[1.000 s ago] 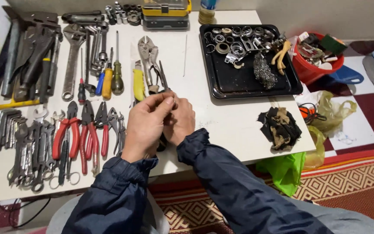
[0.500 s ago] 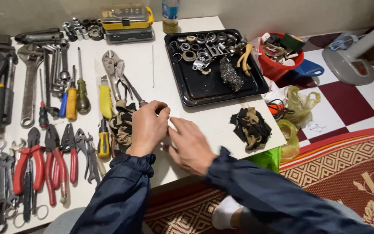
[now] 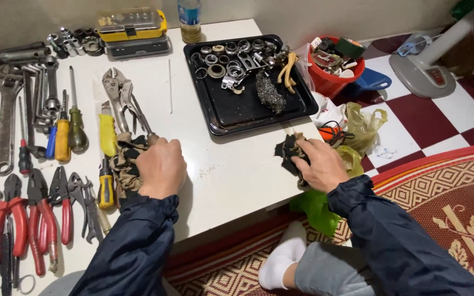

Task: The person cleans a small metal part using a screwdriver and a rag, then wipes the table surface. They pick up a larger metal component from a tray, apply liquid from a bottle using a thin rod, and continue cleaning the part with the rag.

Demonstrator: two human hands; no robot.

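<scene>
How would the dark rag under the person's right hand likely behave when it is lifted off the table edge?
The rag lies crumpled in soft folds, so it would probably droop and hang limp rather than hold its shape. It looks thin, so it is likely light. The right hand is bunched on it at the table edge, and cloth should grip easily, not slip or roll.

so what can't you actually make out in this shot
- Head view: the left hand covers whatever lies under its palm, beside the camouflage cloth.
- The right hand hides much of the dark rag.
- Tools at the left edge, such as the red-handled pliers, are cut off.
- Small parts in the black tray are too small to tell apart.
</scene>
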